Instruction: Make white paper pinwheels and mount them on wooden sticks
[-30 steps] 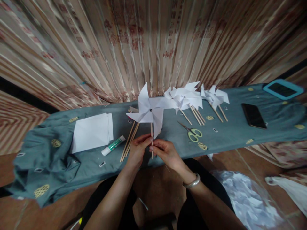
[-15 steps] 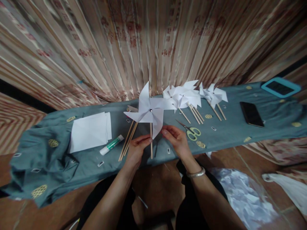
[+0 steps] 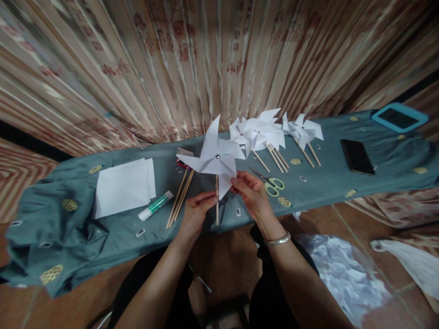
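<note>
At the centre of the frame, the left hand (image 3: pixel 196 211) pinches the stick (image 3: pixel 217 216) of a white paper pinwheel (image 3: pixel 211 151); the right hand (image 3: pixel 253 194) grips a lower blade (image 3: pixel 225 185) by its edge, thumb against fingers. Left of centre, the glue stick (image 3: pixel 147 213)'s green label (image 3: pixel 159 202) is too blurred to read, likewise the curtain (image 3: pixel 209 91)'s red marks (image 3: pixel 235 68).

Left hand (image 3: pixel 196 212): bare, slender-fingered, nails too small to make out
Left forearm (image 3: pixel 159 278): bare along all that shows
Right hand (image 3: pixel 252 194): bare, likewise slender-fingered
Bracelet (image 3: pixel 279 239): on the right wrist, silver-coloured, a single rounded band with a metallic sheen; fine surface detail blurred
Right forearm (image 3: pixel 305 278): bare past the bracelet
Legwear (image 3: pixel 265 283): black or very dark, plain, over both thighs, seams lost in shadow
</note>
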Tool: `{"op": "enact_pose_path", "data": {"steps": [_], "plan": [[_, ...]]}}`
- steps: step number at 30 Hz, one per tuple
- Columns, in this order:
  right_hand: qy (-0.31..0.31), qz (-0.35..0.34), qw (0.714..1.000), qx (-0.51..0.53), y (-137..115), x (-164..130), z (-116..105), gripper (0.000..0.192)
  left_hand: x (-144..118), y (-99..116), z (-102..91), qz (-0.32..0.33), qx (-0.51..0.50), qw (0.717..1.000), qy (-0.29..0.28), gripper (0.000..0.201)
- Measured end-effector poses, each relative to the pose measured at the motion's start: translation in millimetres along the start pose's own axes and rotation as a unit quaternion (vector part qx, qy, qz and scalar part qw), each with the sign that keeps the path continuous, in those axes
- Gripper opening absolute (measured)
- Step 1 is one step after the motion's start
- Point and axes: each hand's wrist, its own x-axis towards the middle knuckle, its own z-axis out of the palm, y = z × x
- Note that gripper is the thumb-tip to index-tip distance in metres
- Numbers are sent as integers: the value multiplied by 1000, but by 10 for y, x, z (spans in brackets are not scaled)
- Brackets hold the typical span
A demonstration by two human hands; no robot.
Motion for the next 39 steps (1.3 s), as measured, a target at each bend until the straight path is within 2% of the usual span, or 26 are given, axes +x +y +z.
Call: {"op": "enact_pose_path", "data": {"steps": [9, 16, 20, 25, 30, 32, 39], "plan": [[-33, 17, 999, -8, -10, -69, 75, 41, 1, -21, -7, 17, -10, 999, -37, 30], [-61, 7, 998, -24, 50, -103, 133, 42, -29, -22, 6, 28, -8, 999, -41, 29], [-69, -8, 995, -67, 1, -112, 77, 40, -16, -24, -11, 29, -9, 999, -31, 30], [-13, -67, 993, -96, -144, -60, -138, 39, -19, -13, -26, 18, -9, 1000, -6, 30], [119, -144, 980, -65, -210, 88, -347, 23, -30, -22, -27, 6, -3, 1000, -8, 28], [149, -174, 972, -56, -196, 145, -390, 26, -35, -27, -27, 5, 2, 1000, -10, 28], [125, -192, 970, -80, -93, 212, -392, 36, -46, -35, -34, 0, 25, 999, -21, 30]]}}
